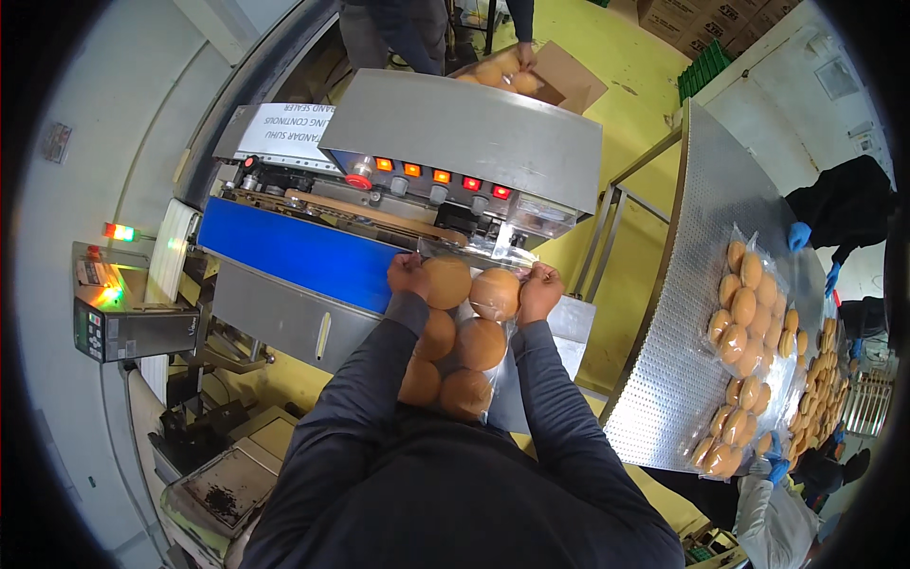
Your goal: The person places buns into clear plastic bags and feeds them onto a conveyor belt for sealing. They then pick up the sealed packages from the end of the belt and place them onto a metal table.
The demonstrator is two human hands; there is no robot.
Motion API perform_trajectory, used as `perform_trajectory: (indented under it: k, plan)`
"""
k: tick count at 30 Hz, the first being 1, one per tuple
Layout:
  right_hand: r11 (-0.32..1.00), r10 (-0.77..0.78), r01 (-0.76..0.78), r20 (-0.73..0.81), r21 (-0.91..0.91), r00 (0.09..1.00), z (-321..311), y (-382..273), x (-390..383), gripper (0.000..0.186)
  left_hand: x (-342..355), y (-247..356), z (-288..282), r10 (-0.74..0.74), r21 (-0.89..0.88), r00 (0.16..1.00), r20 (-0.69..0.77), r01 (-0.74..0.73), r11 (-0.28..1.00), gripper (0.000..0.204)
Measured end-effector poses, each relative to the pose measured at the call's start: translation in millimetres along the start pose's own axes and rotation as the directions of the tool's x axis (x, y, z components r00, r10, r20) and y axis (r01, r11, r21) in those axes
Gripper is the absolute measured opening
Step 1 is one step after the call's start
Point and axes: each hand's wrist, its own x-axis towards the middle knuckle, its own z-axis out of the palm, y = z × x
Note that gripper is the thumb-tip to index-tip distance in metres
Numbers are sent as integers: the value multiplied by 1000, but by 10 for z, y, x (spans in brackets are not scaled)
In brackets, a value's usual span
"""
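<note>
A clear bag of several round brown buns (479, 346) lies in front of me at a steel band sealer (455, 123), its open-looking top edge level with the sealer's slot. My left hand (409, 280) is closed on the bag's upper left corner, beside the blue conveyor belt (294, 256). My right hand (538, 292) pinches the upper right corner. Both hands hold that edge stretched out near the sealing band (370, 213). Red and orange lit switches (442, 177) line the sealer's front. The buns partly hide the surface beneath them.
A steel table (654, 303) on the right holds bagged buns (744, 313), with gloved co-workers around it. Behind the sealer, a co-worker's hand (526, 55) is over a cardboard box (569, 76) of buns. A control unit (133, 322) with a light stands at left.
</note>
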Motion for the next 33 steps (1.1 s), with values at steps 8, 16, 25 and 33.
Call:
perform_trajectory:
  k: [8,16,25,33]
  plan:
    - [1000,-9,9,40,-2,999,479,117,-230,12,459,-79,-431,123,-145,991,59,-113,983,23]
    - [989,137,-111,328,-95,935,542,199,-1222,45,367,-79,-1409,-40,-28,838,544,65,997,49]
    - [950,304,-312,291,-21,907,913,-115,-2470,42,773,246,-2225,-193,-61,511,838,439,897,49]
    - [986,169,-163,333,-46,928,1134,385,-2772,24,1361,73,-2634,-187,-51,540,821,397,916,49]
